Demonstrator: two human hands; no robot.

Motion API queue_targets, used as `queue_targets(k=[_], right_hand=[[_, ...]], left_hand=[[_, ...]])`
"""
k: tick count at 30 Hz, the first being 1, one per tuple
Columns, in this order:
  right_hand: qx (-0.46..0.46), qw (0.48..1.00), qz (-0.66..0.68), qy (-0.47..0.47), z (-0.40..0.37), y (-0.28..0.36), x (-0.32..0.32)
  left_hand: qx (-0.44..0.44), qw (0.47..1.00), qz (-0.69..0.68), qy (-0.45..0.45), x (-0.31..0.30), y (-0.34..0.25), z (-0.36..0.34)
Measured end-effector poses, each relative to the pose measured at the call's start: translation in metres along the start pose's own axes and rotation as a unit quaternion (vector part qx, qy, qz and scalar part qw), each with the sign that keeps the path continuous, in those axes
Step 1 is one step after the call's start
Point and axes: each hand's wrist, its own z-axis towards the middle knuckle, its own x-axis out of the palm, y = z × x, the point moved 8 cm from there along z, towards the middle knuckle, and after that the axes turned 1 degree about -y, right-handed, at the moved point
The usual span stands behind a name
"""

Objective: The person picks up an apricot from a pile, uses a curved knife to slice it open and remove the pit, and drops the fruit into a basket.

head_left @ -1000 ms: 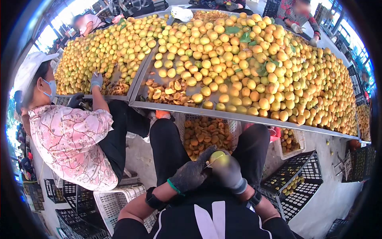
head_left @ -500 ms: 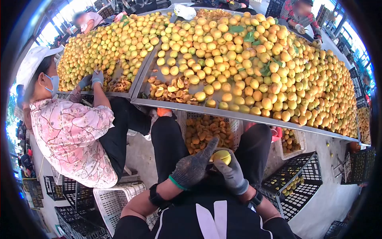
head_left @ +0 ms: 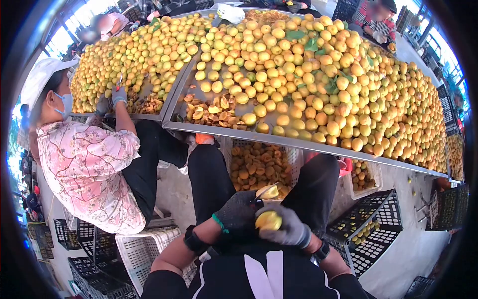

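The left grip (head_left: 238, 213), in a dark glove, pinches the upper fruit half (head_left: 267, 192) at its fingertips. The right grip (head_left: 285, 228), in a grey glove, is curled around the lower fruit half (head_left: 269, 220), just beneath the first. Ahead of both grips, between the knees, a white crate (head_left: 226, 149) holds halved fruit. Beyond it runs the metal counter (head_left: 298, 143), heaped with whole yellow fruit (head_left: 308, 74). Left of the grips sits a person in a floral shirt (head_left: 89, 169).
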Motion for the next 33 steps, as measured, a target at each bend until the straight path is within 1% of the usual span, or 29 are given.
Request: queue_targets(k=[1,2,3,4,5,6,8,9,10,11,12,13,14,15,16,17,18,19,20,21,24,25,26,27,28,29,31,32,33], right_hand=[[0.016,1.0,0.019,0.016,0.003,0.005,0.011],[0.016,1.0,0.019,0.014,0.004,0.004,0.014],[0.08,0.981,0.169,-0.044,0.003,-0.009,0.009],[0.139,0.934,0.312,-0.101,0.0,-0.026,0.005],[0.18,0.898,0.382,-0.123,-0.005,-0.045,0.001],[0.167,0.88,0.429,-0.117,-0.005,-0.05,-0.004],[0.175,0.865,0.424,-0.202,-0.005,-0.042,-0.016],[0.174,0.865,0.422,-0.207,-0.01,-0.048,-0.019],[0.189,0.836,0.465,-0.222,-0.02,-0.064,-0.019],[0.204,0.804,0.508,-0.233,-0.027,-0.077,-0.019],[0.204,0.804,0.508,-0.233,-0.029,-0.083,-0.021],[0.192,0.779,0.554,-0.222,-0.028,-0.086,-0.021],[0.179,0.752,0.598,-0.21,-0.025,-0.086,-0.02],[0.178,0.752,0.599,-0.209,-0.021,-0.084,-0.018],[0.157,0.774,0.568,-0.233,-0.015,-0.079,-0.019],[0.136,0.793,0.536,-0.255,-0.01,-0.074,-0.023],[0.135,0.793,0.537,-0.253,-0.009,-0.073,-0.023],[0.146,0.806,0.522,-0.238,-0.008,-0.072,-0.022],[0.157,0.819,0.505,-0.222,-0.006,-0.071,-0.021],[0.156,0.819,0.505,-0.222,-0.007,-0.071,-0.023],[0.143,0.83,0.5,-0.2,-0.007,-0.066,-0.023],[0.137,0.846,0.472,-0.208,-0.006,-0.062,-0.025],[0.131,0.861,0.442,-0.215,-0.006,-0.058,-0.028],[0.131,0.86,0.443,-0.216,-0.004,-0.055,-0.028],[0.126,0.878,0.409,-0.215,-0.002,-0.049,-0.028],[0.121,0.894,0.375,-0.213,-0.001,-0.046,-0.028],[0.117,0.898,0.368,-0.209,-0.001,-0.047,-0.027],[0.112,0.903,0.361,-0.204,-0.002,-0.046,-0.027],[0.112,0.903,0.361,-0.205,-0.002,-0.045,-0.027]], left_hand=[[-0.011,0.991,-0.131,-0.008,0.01,0.032,0.01],[-0.01,0.992,-0.129,-0.006,0.009,0.041,0.018],[0.115,0.993,0.03,-0.014,0.006,0.028,0.022],[0.237,0.952,0.189,-0.022,0.009,0.015,0.023],[0.072,0.997,0.032,-0.018,0.004,0.041,0.042],[0.076,0.997,0.031,-0.015,0.005,0.042,0.048],[0.0,0.996,0.06,-0.064,-0.008,0.052,0.056],[0.008,0.994,0.081,-0.074,-0.011,0.058,0.057],[0.01,0.994,0.081,-0.071,-0.011,0.061,0.057],[0.009,0.994,0.056,-0.094,-0.015,0.064,0.055],[0.007,0.992,0.031,-0.118,-0.02,0.066,0.054],[0.006,0.992,0.032,-0.118,-0.023,0.058,0.05],[-0.016,0.996,-0.019,-0.088,-0.024,0.045,0.043],[-0.037,0.995,-0.069,-0.059,-0.022,0.036,0.037],[-0.037,0.995,-0.068,-0.059,-0.023,0.031,0.031],[-0.055,0.988,-0.14,-0.035,-0.018,0.031,0.027],[-0.072,0.974,-0.212,-0.01,-0.014,0.03,0.022],[-0.073,0.974,-0.212,-0.011,-0.016,0.028,0.018],[-0.09,0.959,-0.267,0.017,-0.014,0.027,0.013],[-0.106,0.94,-0.32,0.045,-0.01,0.025,0.01],[-0.115,0.929,-0.351,0.02,-0.009,0.022,0.002],[-0.116,0.93,-0.35,0.021,-0.008,0.028,0.001],[-0.103,0.943,-0.311,0.057,-0.003,0.036,0.0],[-0.09,0.954,-0.272,0.092,0.001,0.038,-0.001],[-0.09,0.954,-0.271,0.092,0.003,0.03,-0.003],[-0.066,0.973,-0.211,0.072,0.002,0.012,-0.006],[-0.021,0.994,-0.099,0.042,-0.001,-0.01,-0.008],[-0.021,0.994,-0.099,0.043,0.0,-0.01,-0.009],[0.02,0.998,-0.051,0.03,-0.002,-0.016,-0.009]])
